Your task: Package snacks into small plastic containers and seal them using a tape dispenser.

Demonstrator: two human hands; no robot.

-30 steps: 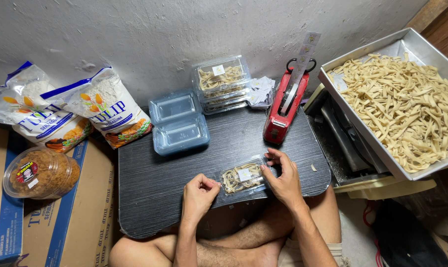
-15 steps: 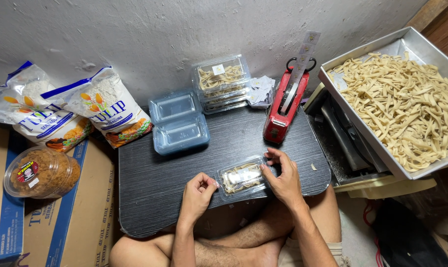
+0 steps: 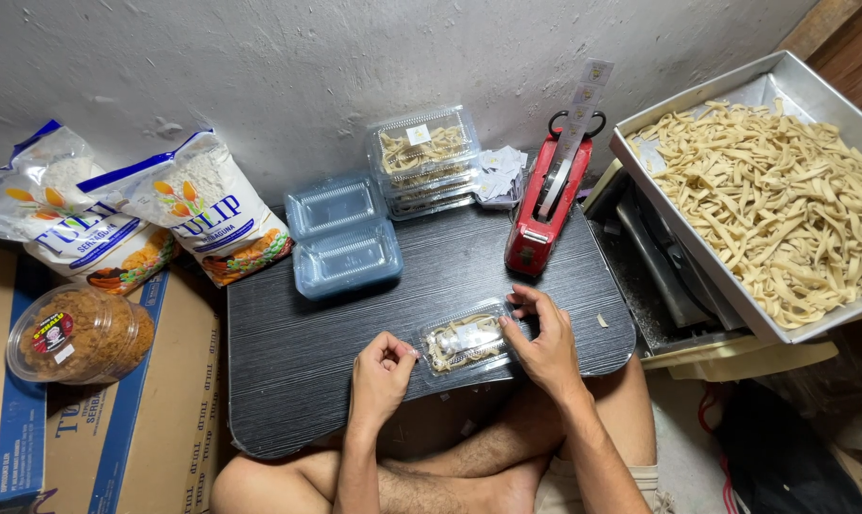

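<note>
A small clear clamshell box (image 3: pixel 465 340) of pale pastry strips lies near the front edge of the low black table (image 3: pixel 288 381). The right hand (image 3: pixel 545 345) rests curled against its right end, fingers closed on the rim; the left hand (image 3: pixel 382 373) is loosely curled, fingertips pinched at the box's left corner. Risk: uneven pressure could pop the lid or nudge the box off the near edge; the red tape dispenser (image 3: pixel 541 211) stands well apart.

clear labelled snack box (image 3: pixel 464 341) in hands | clear box stack (image 3: pixel 424 160) by wall | white-blue flour bags (image 3: pixel 203 205) left
</note>
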